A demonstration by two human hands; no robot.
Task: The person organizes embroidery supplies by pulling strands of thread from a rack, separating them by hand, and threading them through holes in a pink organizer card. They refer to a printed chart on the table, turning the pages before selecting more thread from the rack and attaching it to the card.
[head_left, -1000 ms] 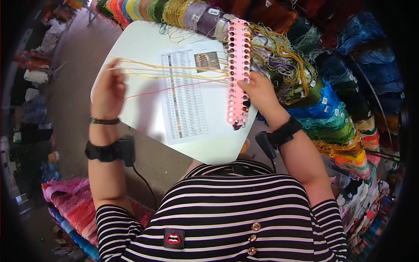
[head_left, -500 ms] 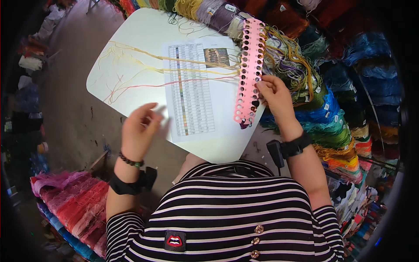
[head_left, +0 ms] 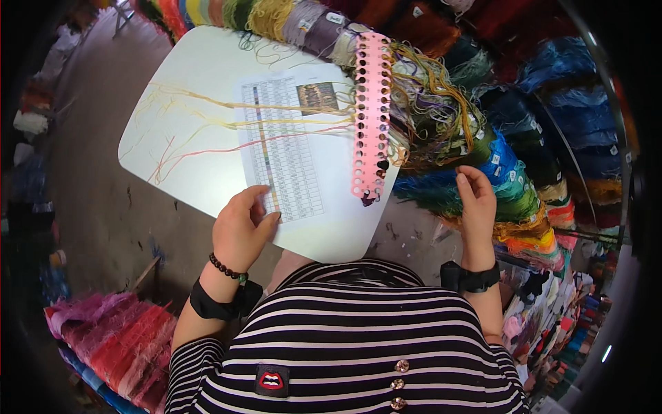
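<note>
Thread holder (head_left: 373,114), long and pink, lying along the desk's (head_left: 193,62) right side

Nearest, the left hand (head_left: 241,224) is at the near-left edge, its grip loosely parted by a printed colour chart (head_left: 298,172); whether it touches the paper cannot be told. The right hand (head_left: 477,203) is clear of the holder, thumb and forefinger almost meeting; I cannot tell if that grip pinches anything. The flat strip has round holes down both long edges and a dark tuft (head_left: 368,201) at its near end. Pink threads (head_left: 227,150) and yellow threads (head_left: 276,123) stretch left across the chart; beyond lie coloured skeins (head_left: 279,24).
</note>
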